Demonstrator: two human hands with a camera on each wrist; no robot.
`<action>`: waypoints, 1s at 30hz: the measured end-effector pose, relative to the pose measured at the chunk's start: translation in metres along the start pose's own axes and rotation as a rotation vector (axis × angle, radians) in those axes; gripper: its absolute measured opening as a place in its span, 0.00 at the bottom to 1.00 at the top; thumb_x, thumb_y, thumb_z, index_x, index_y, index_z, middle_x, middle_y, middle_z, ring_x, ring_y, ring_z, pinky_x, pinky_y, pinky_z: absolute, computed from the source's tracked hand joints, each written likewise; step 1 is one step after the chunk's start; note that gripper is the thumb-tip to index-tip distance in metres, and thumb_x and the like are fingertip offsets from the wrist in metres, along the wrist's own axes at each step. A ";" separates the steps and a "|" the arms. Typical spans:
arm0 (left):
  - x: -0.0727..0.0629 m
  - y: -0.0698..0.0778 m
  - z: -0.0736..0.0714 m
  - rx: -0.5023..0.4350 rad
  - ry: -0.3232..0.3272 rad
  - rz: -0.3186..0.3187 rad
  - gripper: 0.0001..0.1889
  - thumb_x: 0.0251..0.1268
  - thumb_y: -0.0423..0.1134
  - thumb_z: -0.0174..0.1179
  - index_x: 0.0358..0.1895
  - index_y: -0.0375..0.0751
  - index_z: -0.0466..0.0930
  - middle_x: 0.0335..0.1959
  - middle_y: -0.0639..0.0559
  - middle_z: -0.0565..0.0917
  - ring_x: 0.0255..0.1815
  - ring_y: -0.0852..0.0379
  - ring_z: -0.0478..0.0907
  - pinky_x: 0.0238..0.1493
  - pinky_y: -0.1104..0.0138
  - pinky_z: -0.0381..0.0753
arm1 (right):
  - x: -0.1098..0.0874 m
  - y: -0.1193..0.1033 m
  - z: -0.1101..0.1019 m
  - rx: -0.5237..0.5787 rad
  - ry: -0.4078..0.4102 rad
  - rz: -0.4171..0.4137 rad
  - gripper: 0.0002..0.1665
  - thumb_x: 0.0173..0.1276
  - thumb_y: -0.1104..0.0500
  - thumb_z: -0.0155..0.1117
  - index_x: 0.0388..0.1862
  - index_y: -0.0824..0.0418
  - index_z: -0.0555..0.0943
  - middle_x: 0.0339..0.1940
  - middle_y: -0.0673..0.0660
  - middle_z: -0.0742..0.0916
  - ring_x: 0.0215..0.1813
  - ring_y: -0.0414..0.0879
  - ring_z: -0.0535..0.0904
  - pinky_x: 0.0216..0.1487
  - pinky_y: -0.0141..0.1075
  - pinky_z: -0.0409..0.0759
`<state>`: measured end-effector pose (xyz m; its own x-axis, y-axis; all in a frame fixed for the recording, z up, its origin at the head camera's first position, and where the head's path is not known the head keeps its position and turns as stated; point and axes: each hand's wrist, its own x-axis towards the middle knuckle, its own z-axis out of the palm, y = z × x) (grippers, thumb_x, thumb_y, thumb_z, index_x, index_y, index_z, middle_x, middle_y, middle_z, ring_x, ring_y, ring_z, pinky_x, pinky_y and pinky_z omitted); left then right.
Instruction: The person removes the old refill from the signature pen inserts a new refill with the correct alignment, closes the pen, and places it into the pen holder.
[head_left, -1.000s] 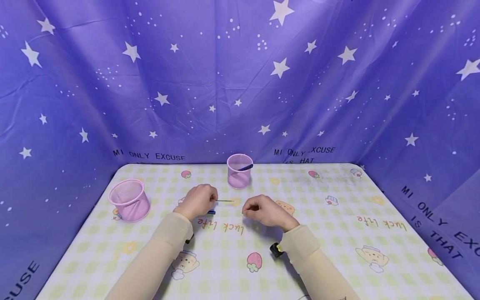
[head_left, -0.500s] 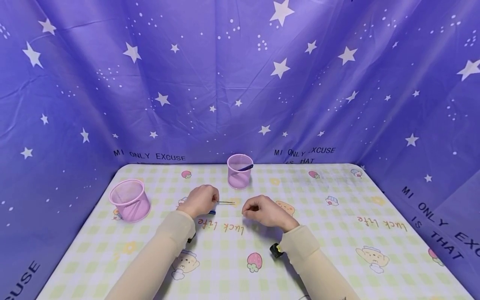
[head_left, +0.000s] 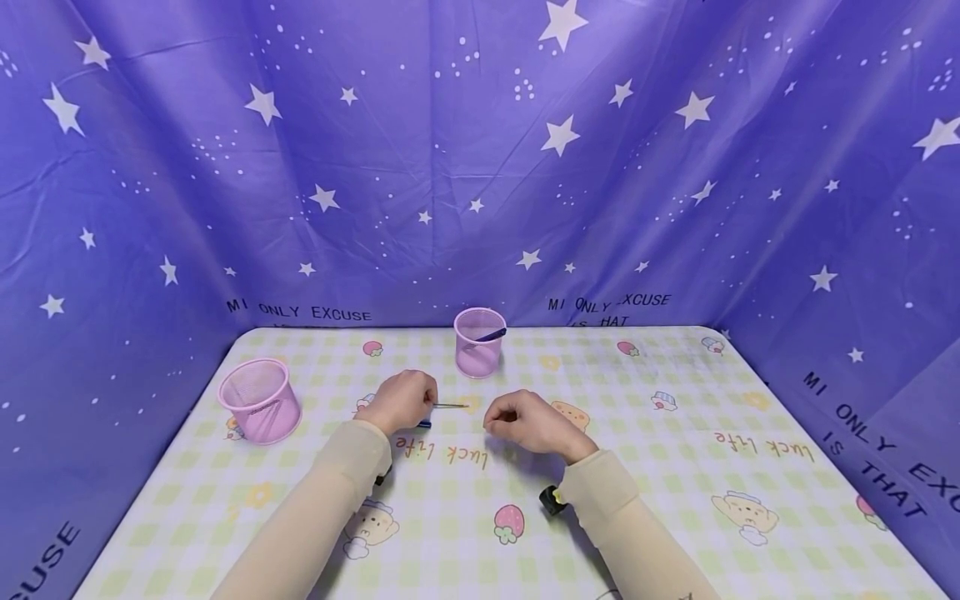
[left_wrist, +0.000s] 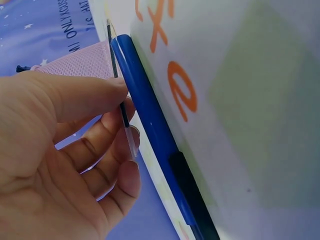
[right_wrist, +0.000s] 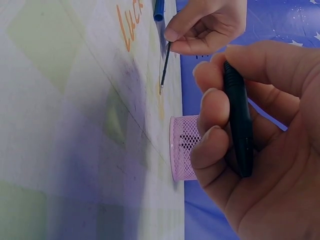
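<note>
A pen refill (right_wrist: 165, 67) is pinched by the left hand (head_left: 401, 398). A dark pen part (right_wrist: 240, 122) is held by the right hand (head_left: 531, 421).

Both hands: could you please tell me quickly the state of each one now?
Left hand: closed, pinching a thin pen refill.
Right hand: closed, holding a dark, tapered pen barrel piece.

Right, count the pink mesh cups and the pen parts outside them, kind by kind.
Pink mesh cups: 2
Blue pen barrel: 1
Thin refill: 1
Dark tapered pen piece: 1
Total: 5
</note>
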<state>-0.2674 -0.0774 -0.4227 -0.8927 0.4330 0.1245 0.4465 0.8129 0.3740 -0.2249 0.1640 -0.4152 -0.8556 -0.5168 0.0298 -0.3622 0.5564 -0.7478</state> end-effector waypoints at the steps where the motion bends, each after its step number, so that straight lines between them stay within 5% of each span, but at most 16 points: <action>1: 0.000 0.000 0.000 -0.001 -0.002 -0.002 0.08 0.53 0.26 0.59 0.26 0.44 0.83 0.28 0.56 0.81 0.30 0.57 0.74 0.39 0.61 0.76 | 0.000 0.000 0.000 -0.001 0.000 0.000 0.05 0.66 0.64 0.61 0.33 0.61 0.85 0.27 0.48 0.83 0.28 0.41 0.74 0.30 0.35 0.74; 30: 0.001 0.000 0.002 0.008 -0.026 -0.025 0.10 0.49 0.25 0.60 0.25 0.45 0.82 0.27 0.57 0.79 0.31 0.57 0.74 0.39 0.61 0.77 | -0.001 -0.001 0.000 0.002 -0.001 -0.002 0.06 0.66 0.64 0.61 0.33 0.61 0.85 0.27 0.48 0.82 0.28 0.41 0.74 0.30 0.34 0.74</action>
<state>-0.2680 -0.0767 -0.4246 -0.9016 0.4228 0.0911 0.4249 0.8266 0.3689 -0.2239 0.1643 -0.4148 -0.8544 -0.5187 0.0308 -0.3632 0.5538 -0.7493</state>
